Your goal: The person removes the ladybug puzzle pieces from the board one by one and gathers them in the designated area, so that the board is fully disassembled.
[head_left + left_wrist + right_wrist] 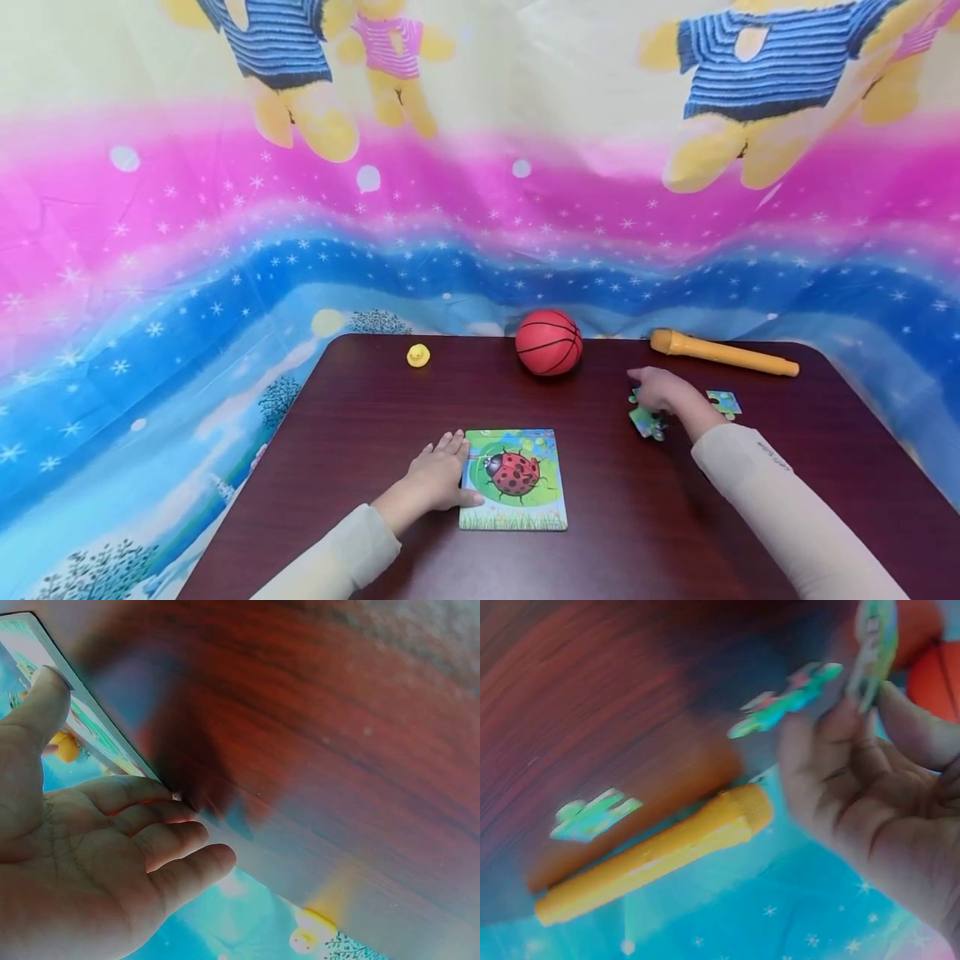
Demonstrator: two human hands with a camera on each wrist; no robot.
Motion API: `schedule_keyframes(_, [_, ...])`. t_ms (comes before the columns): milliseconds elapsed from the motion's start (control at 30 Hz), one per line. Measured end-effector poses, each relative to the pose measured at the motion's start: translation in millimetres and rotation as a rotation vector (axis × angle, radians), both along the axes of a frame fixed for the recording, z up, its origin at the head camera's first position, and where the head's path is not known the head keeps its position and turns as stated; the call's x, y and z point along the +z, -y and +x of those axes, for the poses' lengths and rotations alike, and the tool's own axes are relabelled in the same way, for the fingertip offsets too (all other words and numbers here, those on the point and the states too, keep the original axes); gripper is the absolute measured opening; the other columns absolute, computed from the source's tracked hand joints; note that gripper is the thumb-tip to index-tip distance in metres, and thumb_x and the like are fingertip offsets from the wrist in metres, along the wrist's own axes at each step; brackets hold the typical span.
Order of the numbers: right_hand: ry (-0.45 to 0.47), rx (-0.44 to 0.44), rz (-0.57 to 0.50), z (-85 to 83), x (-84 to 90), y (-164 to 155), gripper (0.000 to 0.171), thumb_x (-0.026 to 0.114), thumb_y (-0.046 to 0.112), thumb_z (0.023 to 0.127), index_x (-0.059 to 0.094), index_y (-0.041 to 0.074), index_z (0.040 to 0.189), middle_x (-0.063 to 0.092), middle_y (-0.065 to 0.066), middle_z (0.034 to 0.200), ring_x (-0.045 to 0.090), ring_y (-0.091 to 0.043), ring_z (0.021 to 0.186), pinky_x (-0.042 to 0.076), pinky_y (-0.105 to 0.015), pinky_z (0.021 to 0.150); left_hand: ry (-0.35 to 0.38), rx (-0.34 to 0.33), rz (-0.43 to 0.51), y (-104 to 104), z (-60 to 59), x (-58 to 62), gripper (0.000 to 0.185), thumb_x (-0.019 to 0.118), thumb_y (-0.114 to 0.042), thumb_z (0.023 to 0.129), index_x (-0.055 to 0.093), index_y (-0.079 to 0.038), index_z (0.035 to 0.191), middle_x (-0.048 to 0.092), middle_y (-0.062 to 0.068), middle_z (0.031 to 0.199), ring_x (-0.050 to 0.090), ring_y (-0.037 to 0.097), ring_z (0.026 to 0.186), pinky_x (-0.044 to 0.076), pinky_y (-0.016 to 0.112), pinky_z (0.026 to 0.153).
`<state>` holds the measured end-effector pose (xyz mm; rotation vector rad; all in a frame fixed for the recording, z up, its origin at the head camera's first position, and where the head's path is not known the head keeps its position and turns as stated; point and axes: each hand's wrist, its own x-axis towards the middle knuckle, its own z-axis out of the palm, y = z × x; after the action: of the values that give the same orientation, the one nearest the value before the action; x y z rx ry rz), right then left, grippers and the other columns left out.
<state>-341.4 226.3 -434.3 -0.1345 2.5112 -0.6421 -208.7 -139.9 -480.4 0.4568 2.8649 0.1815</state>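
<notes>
A square ladybug puzzle [536,507] lies flat on the dark wooden table [420,400]. My left hand [437,477] rests against its left edge, the thumb over the face and the fingers extended along the side. In the left wrist view that hand [97,847] has its palm toward the camera. Farther right, my right hand [663,390] pinches a puzzle piece [874,645] between thumb and fingers, seen edge-on in the right wrist view. Another puzzle piece [645,422] lies just below that hand, and one more piece [724,402] sits to its right.
At the back of the table stand a small yellow rubber duck [418,356], a red basketball [549,342] and an orange-yellow toy microphone [723,353]. A printed cloth [480,200] with bears and snowflakes hangs behind and around the table.
</notes>
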Motion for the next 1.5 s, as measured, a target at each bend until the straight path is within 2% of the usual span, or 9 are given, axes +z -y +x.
schedule_keyframes(133, [-0.049, -0.075, -0.173, -9.2, 2.3, 15, 0.074, 0.046, -0.01, 0.076, 0.031, 0.004, 0.146, 0.042, -0.026, 0.129, 0.022, -0.012, 0.046, 0.026, -0.027, 0.045, -0.004, 0.008, -0.007, 2, -1.4, 1.4, 0.094, 0.069, -0.058, 0.075, 0.038, -0.001, 0.143, 0.031, 0.013, 0.151, 0.025, 0.03, 0.14, 0.028, 0.048, 0.11])
schedule_keyframes(300, [-0.161, -0.118, -0.166, -15.4, -10.3, 34, 0.054, 0.055, -0.008, 0.074, 0.056, 0.001, 0.127, 0.055, -0.019, 0.111, 0.038, -0.017, 0.058, 0.033, -0.028, 0.049, -0.003, -0.002, -0.003, 1, -1.3, 0.8, 0.093, 0.069, -0.059, 0.075, 0.039, -0.001, 0.142, 0.031, 0.012, 0.152, 0.025, 0.029, 0.14, 0.028, 0.048, 0.109])
schedule_keyframes(500, [-0.324, -0.105, -0.111, -16.6, -32.2, 44, 0.025, 0.055, -0.003, 0.081, 0.074, 0.003, 0.097, 0.068, -0.014, 0.104, 0.059, -0.03, 0.095, 0.051, -0.039, 0.073, 0.0, 0.004, -0.009, 1, 0.5, -3.0, 0.093, 0.068, -0.06, 0.076, 0.038, -0.003, 0.143, 0.03, 0.011, 0.152, 0.025, 0.027, 0.141, 0.028, 0.047, 0.11])
schedule_keyframes(633, [-0.38, -0.11, -0.086, -18.2, -44.4, 46, 0.027, 0.05, -0.003, 0.085, 0.073, 0.007, 0.096, 0.066, -0.012, 0.106, 0.057, -0.033, 0.1, 0.05, -0.046, 0.081, -0.005, 0.003, -0.014, 2, 1.0, -5.4, 0.094, 0.067, -0.06, 0.075, 0.038, -0.003, 0.143, 0.03, 0.01, 0.152, 0.025, 0.027, 0.141, 0.028, 0.047, 0.11])
schedule_keyframes(800, [-0.428, -0.118, -0.034, -20.5, -51.4, 51, 0.024, 0.048, -0.002, 0.086, 0.066, 0.007, 0.099, 0.063, -0.013, 0.108, 0.056, -0.029, 0.091, 0.049, -0.043, 0.074, -0.003, 0.008, -0.01, 1, 0.0, -4.7, 0.093, 0.068, -0.059, 0.075, 0.038, -0.003, 0.144, 0.029, 0.01, 0.153, 0.024, 0.027, 0.141, 0.027, 0.046, 0.11])
schedule_keyframes(967, [-0.462, -0.037, 0.08, -21.4, -54.7, 54, 0.01, 0.053, 0.0, 0.085, 0.057, 0.009, 0.087, 0.054, -0.008, 0.09, 0.045, -0.027, 0.083, 0.039, -0.038, 0.066, -0.001, 0.015, -0.011, 1, -0.9, -5.7, 0.094, 0.069, -0.059, 0.075, 0.038, -0.003, 0.144, 0.029, 0.01, 0.153, 0.024, 0.026, 0.141, 0.027, 0.046, 0.11])
schedule_keyframes(1133, [-0.51, 0.035, 0.185, -20.5, -56.1, 51, 0.014, 0.057, 0.0, 0.082, 0.052, 0.013, 0.08, 0.049, -0.006, 0.084, 0.041, -0.029, 0.082, 0.035, -0.041, 0.066, -0.004, 0.01, -0.004, 1, 0.0, -8.1, 0.094, 0.068, -0.06, 0.075, 0.038, -0.003, 0.143, 0.03, 0.01, 0.153, 0.024, 0.026, 0.141, 0.028, 0.046, 0.11])
schedule_keyframes(1367, [-0.6, 0.069, 0.197, -17.2, -62.5, 51, 0.017, 0.063, 0.001, 0.08, 0.059, 0.01, 0.094, 0.05, -0.011, 0.095, 0.045, -0.031, 0.086, 0.039, -0.044, 0.069, 0.003, 0.014, -0.003, 4, -0.2, -7.8, 0.095, 0.068, -0.06, 0.075, 0.037, -0.004, 0.144, 0.028, 0.01, 0.153, 0.023, 0.026, 0.142, 0.027, 0.046, 0.111])
schedule_keyframes(1500, [-0.693, 0.012, 0.187, -12.2, -65.1, 55, 0.02, 0.065, 0.005, 0.08, 0.061, 0.007, 0.1, 0.053, -0.014, 0.098, 0.05, -0.034, 0.087, 0.041, -0.047, 0.071, 0.003, 0.009, 0.005, 4, -1.8, -6.6, 0.095, 0.069, -0.059, 0.075, 0.037, -0.003, 0.144, 0.028, 0.011, 0.153, 0.024, 0.027, 0.141, 0.027, 0.047, 0.11])
